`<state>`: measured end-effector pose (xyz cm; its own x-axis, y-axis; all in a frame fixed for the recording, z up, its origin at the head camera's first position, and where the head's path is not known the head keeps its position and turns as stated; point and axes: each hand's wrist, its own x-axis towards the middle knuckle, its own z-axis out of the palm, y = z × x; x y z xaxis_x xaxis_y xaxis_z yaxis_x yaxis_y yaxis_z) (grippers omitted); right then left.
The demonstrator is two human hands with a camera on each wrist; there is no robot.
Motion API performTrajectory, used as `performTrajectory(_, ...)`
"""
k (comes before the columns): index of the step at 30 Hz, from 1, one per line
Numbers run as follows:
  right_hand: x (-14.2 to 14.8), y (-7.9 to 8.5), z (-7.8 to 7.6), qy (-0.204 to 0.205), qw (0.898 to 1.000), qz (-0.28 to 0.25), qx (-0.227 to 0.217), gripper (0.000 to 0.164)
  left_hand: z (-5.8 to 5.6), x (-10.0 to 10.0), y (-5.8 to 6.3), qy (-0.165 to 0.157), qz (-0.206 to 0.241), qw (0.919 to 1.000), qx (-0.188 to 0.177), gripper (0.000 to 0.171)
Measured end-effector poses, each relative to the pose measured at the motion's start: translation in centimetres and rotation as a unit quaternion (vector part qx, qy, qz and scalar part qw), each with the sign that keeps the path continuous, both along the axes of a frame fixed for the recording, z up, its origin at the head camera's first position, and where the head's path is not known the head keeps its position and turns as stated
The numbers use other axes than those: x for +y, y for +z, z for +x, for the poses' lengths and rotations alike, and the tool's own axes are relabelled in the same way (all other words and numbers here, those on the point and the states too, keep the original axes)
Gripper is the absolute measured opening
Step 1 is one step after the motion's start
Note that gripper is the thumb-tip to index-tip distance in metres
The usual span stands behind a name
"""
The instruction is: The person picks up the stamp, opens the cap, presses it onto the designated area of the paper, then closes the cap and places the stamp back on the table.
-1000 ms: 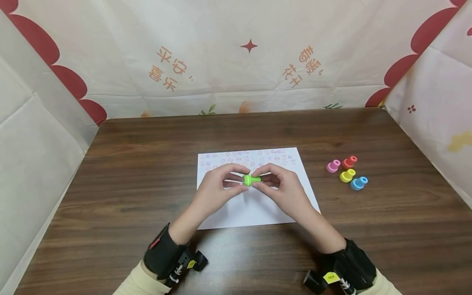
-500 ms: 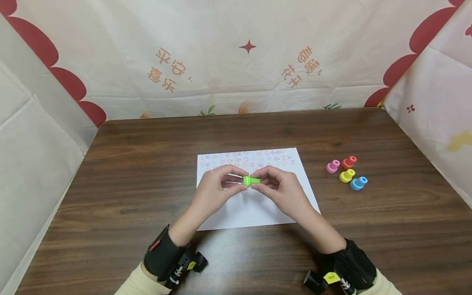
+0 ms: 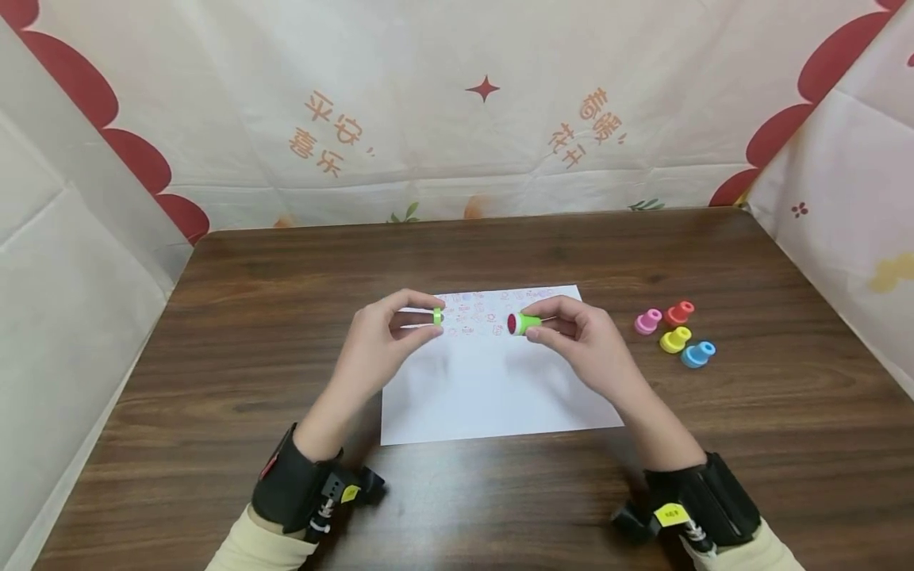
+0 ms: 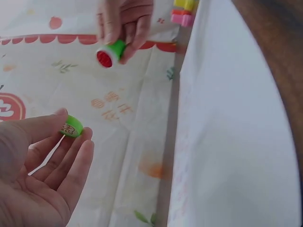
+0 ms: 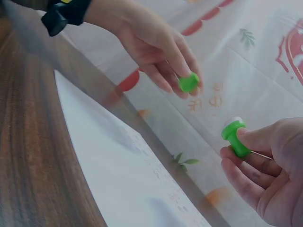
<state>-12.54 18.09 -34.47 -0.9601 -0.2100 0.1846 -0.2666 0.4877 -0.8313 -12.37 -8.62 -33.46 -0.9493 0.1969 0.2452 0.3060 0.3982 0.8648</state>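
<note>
My left hand (image 3: 374,337) pinches a small round green cap (image 4: 72,126) between thumb and fingers, above the sheet's left part. A printed mark shows on the cap's face. To the right, my right hand (image 3: 581,341) pinches a green stamp (image 3: 525,323) by its handle. The stamp's dark red face is bare and turned toward the left hand. Below both hands lies a white sheet of paper (image 3: 493,396), with rows of small pink and purple stamped prints (image 3: 474,313) along its far part.
Right of the paper, a pink stamp (image 3: 647,321), a red stamp (image 3: 679,313), a yellow stamp (image 3: 674,339) and a blue stamp (image 3: 698,354) stand grouped on the brown wooden table (image 3: 250,357). A printed cloth (image 3: 428,119) hangs behind the table.
The green cap has come off the stamp. My left hand has moved left with the cap, my right hand right with the stamp, whose red face now shows.
</note>
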Motion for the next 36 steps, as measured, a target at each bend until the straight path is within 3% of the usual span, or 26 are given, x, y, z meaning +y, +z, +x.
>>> performTrajectory(11, 1.7, -0.6, -1.5, -0.016, 1.000, 0.000, -0.014, 0.028, -0.2, -0.8, 1.0, 0.005, 0.018, 0.9998, 0.008, 0.026)
performTrajectory(21, 1.3, -1.2, -2.9, -0.029, 0.994, 0.106, 0.015, 0.025, -0.1, -1.0, 1.2, 0.007, 0.013, 0.9999, 0.005, 0.027)
performTrajectory(29, 0.2, -1.7, -4.0, -0.003, 0.977, 0.206, 0.049, 0.023, -0.1, -1.2, 1.1, 0.012, 0.010, 0.9999, 0.000, 0.027)
performTrajectory(36, -0.3, -2.0, -4.2, -0.003, 0.966, 0.251, 0.057, 0.019, -0.1, -1.3, 1.0, 0.014, 0.009, 0.9999, 0.002, 0.027)
